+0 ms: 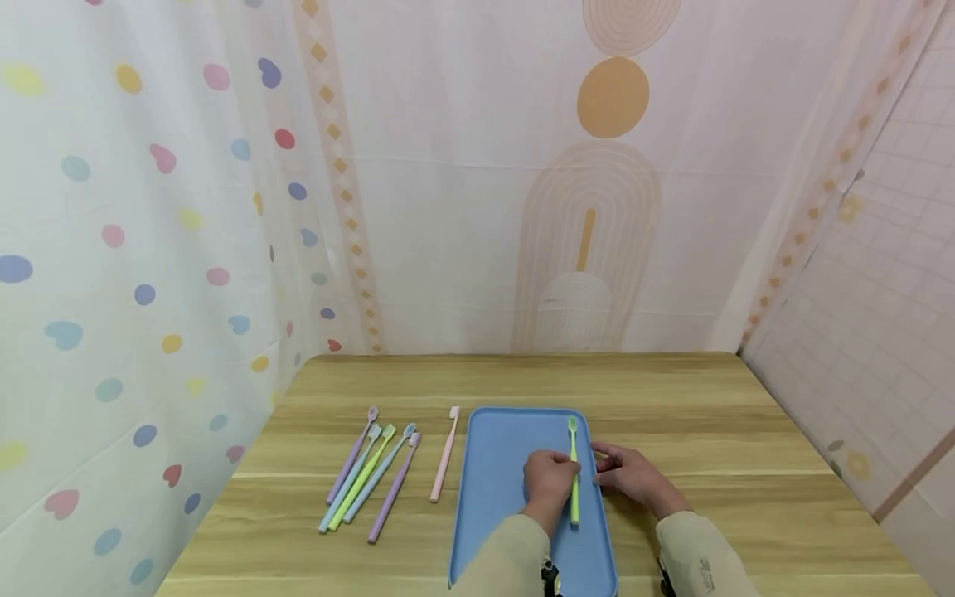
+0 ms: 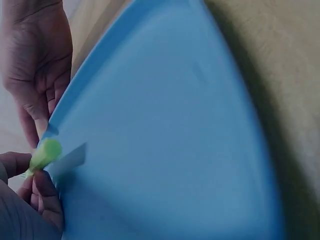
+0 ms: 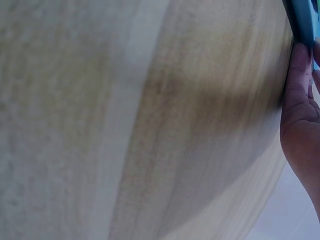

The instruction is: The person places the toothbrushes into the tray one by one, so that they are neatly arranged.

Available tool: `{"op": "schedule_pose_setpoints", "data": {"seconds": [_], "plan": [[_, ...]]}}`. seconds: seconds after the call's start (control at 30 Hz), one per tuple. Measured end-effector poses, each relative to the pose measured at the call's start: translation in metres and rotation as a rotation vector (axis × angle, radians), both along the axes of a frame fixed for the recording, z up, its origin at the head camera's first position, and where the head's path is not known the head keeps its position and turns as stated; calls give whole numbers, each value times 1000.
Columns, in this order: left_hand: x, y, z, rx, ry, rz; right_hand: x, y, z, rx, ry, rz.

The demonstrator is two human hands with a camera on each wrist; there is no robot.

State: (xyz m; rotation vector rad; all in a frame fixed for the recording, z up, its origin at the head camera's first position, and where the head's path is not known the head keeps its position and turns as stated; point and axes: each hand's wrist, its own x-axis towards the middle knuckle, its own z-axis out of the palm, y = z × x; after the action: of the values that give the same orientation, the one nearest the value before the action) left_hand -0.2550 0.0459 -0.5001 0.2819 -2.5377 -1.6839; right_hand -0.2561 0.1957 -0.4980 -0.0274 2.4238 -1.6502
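While the left hand pinches a bright green toothbrush between thumb and fingertips, the right hand touches the right rim of a blue tray, fingers nearly straight, thumb apart from forefinger. Tray: rectangular, rounded corners, low raised edge. Held brush is over its right side, nearly parallel to the rim; whether it touches the bottom, cannot tell. Handle smooth, thick, blunt-ended, narrowing to a slim neck; small head at the far end, paler green. Just left of the tray, a pink toothbrush on the wood-grain table. Farther left, five more, slanted, side by side: purple, light blue, green, light blue, purple. Behind, a patterned curtain.
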Motion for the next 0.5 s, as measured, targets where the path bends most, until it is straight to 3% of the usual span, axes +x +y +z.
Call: {"op": "schedule_pose_setpoints", "data": {"seconds": [0.27, 0.5], "plan": [[-2, 4, -4, -108, 17, 12, 1, 0, -2, -21, -2, 2], [0, 7, -3, -124, 27, -3, 0, 0, -2, -3, -1, -19]]}}
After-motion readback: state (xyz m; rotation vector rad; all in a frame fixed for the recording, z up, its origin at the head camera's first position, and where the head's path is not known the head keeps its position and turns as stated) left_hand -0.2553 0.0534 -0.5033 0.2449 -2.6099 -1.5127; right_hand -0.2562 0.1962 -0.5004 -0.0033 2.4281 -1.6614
